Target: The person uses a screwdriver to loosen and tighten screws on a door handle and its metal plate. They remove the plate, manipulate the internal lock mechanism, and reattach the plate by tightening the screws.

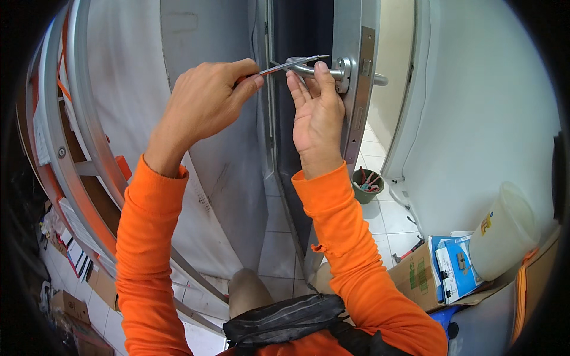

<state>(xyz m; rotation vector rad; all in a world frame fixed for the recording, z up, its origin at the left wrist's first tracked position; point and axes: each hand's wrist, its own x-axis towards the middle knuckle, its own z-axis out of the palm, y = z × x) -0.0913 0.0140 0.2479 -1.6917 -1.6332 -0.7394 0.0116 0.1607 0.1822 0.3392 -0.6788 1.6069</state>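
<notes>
My left hand (214, 98) is closed around a screwdriver (291, 64), its thin metal shaft pointing right across the lever of a door handle (310, 71). Most of the screwdriver's grip is hidden in the fist; a bit of orange shows. Palm toward me, my right hand (319, 118) holds the silver lever from below, thumb against its front and fingers bent beside it. The lever comes out of a round rose on the edge of a grey door (350, 35), which stands ajar. Below the rose, a metal lock plate (359, 110) runs down the door's edge.
A metal ladder (83, 118) leans at the left. On the tiled floor past the door stands a green pot (367, 185) with tools inside. A hammer (409, 250), cardboard box (415, 279), blue folders (456, 267) and translucent bin (504, 234) are at the lower right.
</notes>
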